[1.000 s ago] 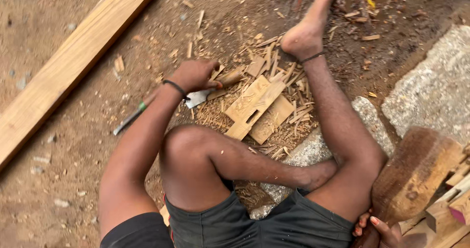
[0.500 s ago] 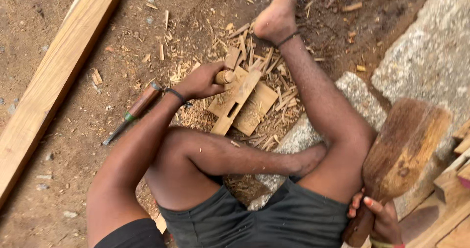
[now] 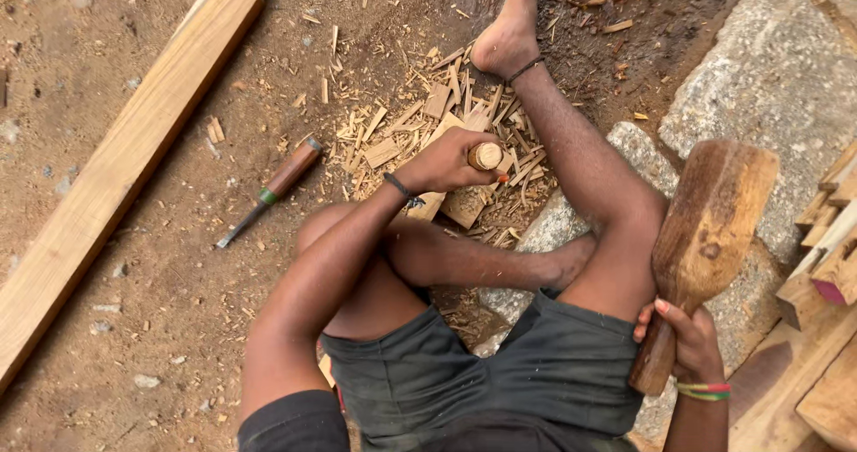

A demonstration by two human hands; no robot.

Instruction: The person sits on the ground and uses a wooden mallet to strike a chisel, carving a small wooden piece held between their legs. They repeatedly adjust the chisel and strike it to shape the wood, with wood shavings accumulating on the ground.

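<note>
I sit on the ground with my legs out over a pile of wood chips point(image 3: 420, 117). My left hand point(image 3: 444, 165) is closed around a wooden-handled chisel point(image 3: 486, 156), its round handle end showing between my fingers; it stands over a small flat wooden piece point(image 3: 464, 206) lying in the chips. My right hand point(image 3: 686, 343) grips the handle of a big wooden mallet point(image 3: 710, 224), whose head is raised beside my right knee. A black band circles my left wrist and coloured bangles my right.
A second chisel point(image 3: 272, 189) with a brown handle and green ring lies on the dirt to the left. A long wooden plank point(image 3: 125, 162) runs diagonally at far left. Grey stone blocks point(image 3: 768, 77) lie at right, with stacked wooden pieces point(image 3: 830, 256) at the right edge.
My left hand let go of the first chisel, left on the dirt, and took up another wooden-handled chisel over the flat piece. My right hand lifted the mallet higher into view.
</note>
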